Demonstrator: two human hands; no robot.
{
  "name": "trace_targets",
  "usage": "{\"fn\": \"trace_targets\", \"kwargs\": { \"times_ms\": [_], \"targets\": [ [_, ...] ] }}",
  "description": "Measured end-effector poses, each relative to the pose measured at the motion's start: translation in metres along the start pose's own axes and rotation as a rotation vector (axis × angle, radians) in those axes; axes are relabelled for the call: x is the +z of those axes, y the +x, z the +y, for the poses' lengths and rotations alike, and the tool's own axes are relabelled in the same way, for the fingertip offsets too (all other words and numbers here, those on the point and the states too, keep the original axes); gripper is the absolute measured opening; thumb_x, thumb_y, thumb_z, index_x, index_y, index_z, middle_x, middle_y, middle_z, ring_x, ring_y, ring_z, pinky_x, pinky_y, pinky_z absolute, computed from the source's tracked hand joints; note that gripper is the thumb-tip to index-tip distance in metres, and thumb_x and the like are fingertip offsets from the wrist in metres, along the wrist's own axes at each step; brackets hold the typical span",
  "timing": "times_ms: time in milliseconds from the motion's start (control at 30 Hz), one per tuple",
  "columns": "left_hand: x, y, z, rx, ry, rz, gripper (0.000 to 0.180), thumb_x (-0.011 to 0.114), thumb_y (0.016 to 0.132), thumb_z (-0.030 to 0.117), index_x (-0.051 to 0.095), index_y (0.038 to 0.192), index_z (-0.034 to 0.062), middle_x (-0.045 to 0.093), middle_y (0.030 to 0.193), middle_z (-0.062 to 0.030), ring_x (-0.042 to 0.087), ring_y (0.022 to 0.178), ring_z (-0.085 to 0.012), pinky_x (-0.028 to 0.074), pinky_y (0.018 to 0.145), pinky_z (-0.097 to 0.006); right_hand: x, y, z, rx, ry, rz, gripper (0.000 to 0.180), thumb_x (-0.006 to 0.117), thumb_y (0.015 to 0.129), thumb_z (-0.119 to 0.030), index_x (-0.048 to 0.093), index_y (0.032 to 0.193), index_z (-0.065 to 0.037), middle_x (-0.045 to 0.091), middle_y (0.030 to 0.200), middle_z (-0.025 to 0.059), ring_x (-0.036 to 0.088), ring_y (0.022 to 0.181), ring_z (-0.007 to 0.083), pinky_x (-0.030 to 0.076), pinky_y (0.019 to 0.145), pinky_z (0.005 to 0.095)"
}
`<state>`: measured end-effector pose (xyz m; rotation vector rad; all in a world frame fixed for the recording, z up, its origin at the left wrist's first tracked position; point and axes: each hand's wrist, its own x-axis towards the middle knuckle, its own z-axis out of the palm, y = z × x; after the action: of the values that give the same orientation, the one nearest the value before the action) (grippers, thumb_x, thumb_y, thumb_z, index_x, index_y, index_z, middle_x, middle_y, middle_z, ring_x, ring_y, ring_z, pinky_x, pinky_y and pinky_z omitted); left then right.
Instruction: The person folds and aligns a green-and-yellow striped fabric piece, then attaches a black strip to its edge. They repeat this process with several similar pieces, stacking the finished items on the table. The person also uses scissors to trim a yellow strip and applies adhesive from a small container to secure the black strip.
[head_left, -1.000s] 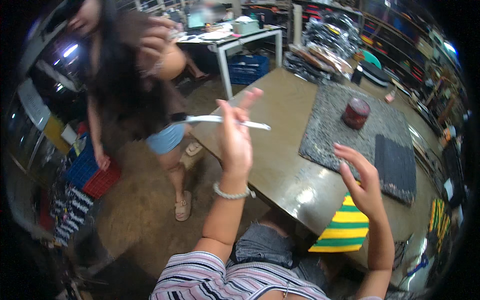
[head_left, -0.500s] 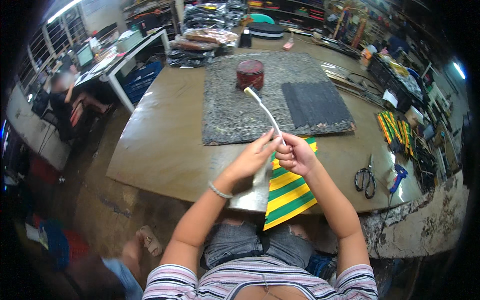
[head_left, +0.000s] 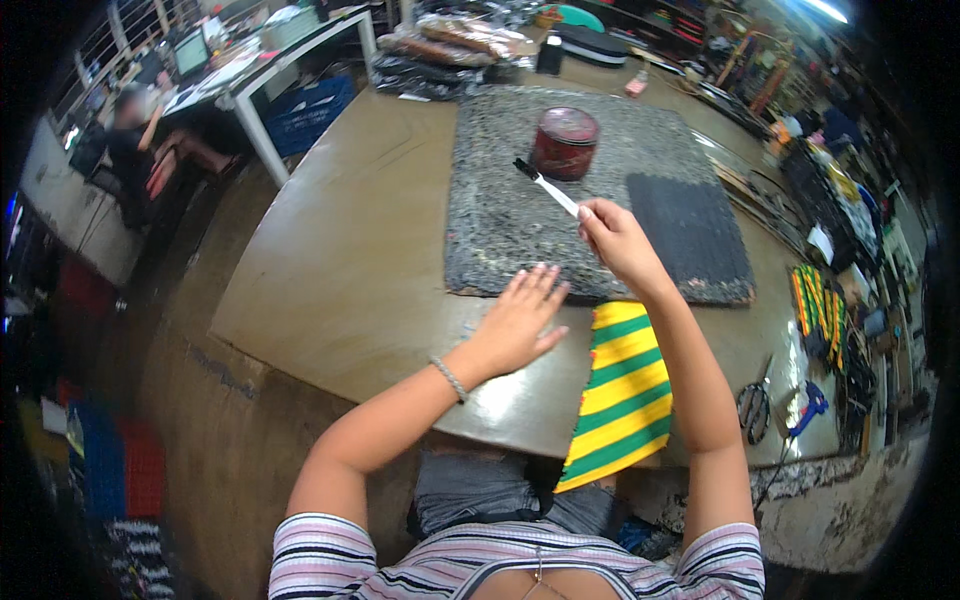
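My right hand (head_left: 618,240) is closed around the white handle of a small brush (head_left: 556,194). The brush is raised over the grey speckled mat (head_left: 510,220), its dark bristled head near a red round tin (head_left: 566,145). My left hand (head_left: 520,325) lies flat, fingers spread, on the table by the mat's front edge. Between my forearms, a piece of yellow and green striped cloth (head_left: 622,400) hangs over the table's front edge, its upper end close to the mat.
Scissors (head_left: 756,405) and a blue glue gun (head_left: 808,410) lie at the right of the table (head_left: 340,270). Behind them are more striped pieces (head_left: 818,310). A dark square (head_left: 685,235) sits on the mat. Plastic-wrapped bundles (head_left: 440,60) stand at the back. A person (head_left: 135,140) sits far left.
My hands have parted. The right hand has moved forward with the brush, whose dark bristled end now points toward the tin; the left has come down flat on the table. The view has shifted left.
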<state>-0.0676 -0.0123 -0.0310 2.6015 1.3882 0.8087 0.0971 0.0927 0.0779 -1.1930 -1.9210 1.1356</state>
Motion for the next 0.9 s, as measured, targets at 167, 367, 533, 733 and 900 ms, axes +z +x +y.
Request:
{"fn": "trace_targets", "kwargs": {
  "times_ms": [167,367,533,733,900],
  "targets": [
    [0.001,-0.003,0.004,-0.074,0.042,-0.039,0.065,0.052,0.097,0.047,0.044,0.146,0.0045,0.035,0.156,-0.0192,0.025,0.149,-0.0332,0.011,0.114,-0.070,0.084,0.100,0.015,-0.349,-0.891,0.201,0.038,0.054,0.088,-0.008,0.063,0.125,-0.011,0.070,0.097,0.0214,0.070,0.086,0.0404,0.056,0.074,0.0518],
    [-0.005,-0.001,0.002,-0.067,0.001,-0.055,0.065,0.052,0.096,0.044,0.046,0.144,0.0009,0.035,0.156,-0.0186,0.025,0.149,-0.0321,0.010,0.113,-0.071,0.111,0.240,0.035,-0.177,-0.997,0.230,0.042,0.051,0.088,-0.008,0.063,0.127,-0.015,0.070,0.100,0.0229,0.069,0.091,0.0420,0.055,0.080,0.0525],
    [-0.008,0.000,0.002,-0.086,0.012,-0.101,0.067,0.051,0.097,0.044,0.042,0.147,0.0008,0.032,0.157,-0.0182,0.025,0.149,-0.0319,0.011,0.113,-0.071,0.109,0.312,0.037,-0.128,-0.953,0.195,0.040,0.052,0.088,-0.009,0.066,0.125,-0.014,0.069,0.105,0.0255,0.069,0.095,0.0424,0.055,0.086,0.0519],
    [-0.008,-0.001,0.002,-0.089,-0.011,-0.063,0.065,0.053,0.095,0.044,0.044,0.146,0.0051,0.035,0.156,-0.0176,0.026,0.149,-0.0312,0.013,0.114,-0.069,0.100,0.218,0.009,-0.245,-0.731,0.057,0.041,0.049,0.086,-0.004,0.065,0.124,-0.008,0.067,0.099,0.0302,0.068,0.094,0.0425,0.053,0.084,0.0518],
    [-0.006,0.000,0.001,-0.084,0.062,-0.066,0.066,0.054,0.095,0.045,0.043,0.147,0.0056,0.033,0.157,-0.0181,0.024,0.150,-0.0311,0.013,0.114,-0.069,0.067,0.047,0.002,-0.288,-0.564,-0.245,0.041,0.053,0.092,-0.009,0.058,0.133,-0.007,0.069,0.090,0.0244,0.070,0.083,0.0385,0.053,0.075,0.0510]
  ]
}}
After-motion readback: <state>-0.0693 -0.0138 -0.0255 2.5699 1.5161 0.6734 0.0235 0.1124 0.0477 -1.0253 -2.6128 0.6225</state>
